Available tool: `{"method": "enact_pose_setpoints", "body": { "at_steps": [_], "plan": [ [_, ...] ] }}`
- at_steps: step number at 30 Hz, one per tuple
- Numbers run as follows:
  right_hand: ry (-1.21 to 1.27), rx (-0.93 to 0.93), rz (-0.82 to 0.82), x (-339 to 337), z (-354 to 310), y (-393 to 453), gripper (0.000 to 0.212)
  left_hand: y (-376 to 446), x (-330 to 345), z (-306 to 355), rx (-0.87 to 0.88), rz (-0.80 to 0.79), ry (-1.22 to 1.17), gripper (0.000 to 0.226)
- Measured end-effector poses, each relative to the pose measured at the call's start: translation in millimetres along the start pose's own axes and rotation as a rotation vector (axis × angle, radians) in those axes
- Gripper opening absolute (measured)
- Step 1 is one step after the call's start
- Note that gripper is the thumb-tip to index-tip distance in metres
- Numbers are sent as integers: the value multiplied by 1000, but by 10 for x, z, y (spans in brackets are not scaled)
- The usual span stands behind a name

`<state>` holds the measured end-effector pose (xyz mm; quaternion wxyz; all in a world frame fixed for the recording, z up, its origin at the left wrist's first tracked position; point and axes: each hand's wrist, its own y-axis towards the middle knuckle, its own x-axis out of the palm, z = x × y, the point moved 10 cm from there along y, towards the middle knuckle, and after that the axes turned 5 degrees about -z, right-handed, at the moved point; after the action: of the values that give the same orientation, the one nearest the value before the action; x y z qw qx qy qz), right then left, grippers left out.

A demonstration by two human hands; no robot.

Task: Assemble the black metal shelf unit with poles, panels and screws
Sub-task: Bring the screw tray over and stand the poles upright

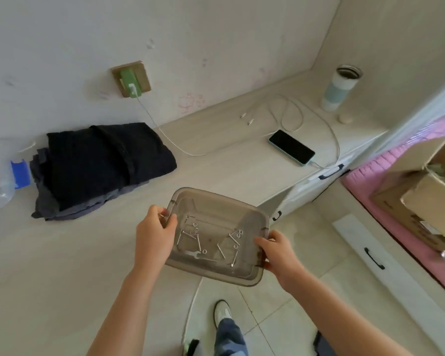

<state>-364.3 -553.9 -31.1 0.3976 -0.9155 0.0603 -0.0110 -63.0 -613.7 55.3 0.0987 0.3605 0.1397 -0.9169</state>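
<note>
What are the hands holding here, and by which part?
Both hold a grey translucent tray of screws: the left hand grips its far left corner rim, the right hand its right edge.

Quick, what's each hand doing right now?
Left hand: grips the left edge of the clear tray of screws.
Right hand: grips the tray's right edge.

one tray [211, 199], one phone [291, 147], two hands [153, 236]
</note>
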Motion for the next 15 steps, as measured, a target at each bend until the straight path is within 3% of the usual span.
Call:
{"method": "enact_pose_setpoints", "body": {
  "at_steps": [7, 15],
  "plan": [
    [-7, -160, 353, -1761, 240, -704, 11, -753, 1221, 977, 183, -247, 6, 13],
    [88, -180, 659, -3590, 1395, -1996, 10, -2361, 2717, 1900, 418, -506, 113, 19]
  ]
}}
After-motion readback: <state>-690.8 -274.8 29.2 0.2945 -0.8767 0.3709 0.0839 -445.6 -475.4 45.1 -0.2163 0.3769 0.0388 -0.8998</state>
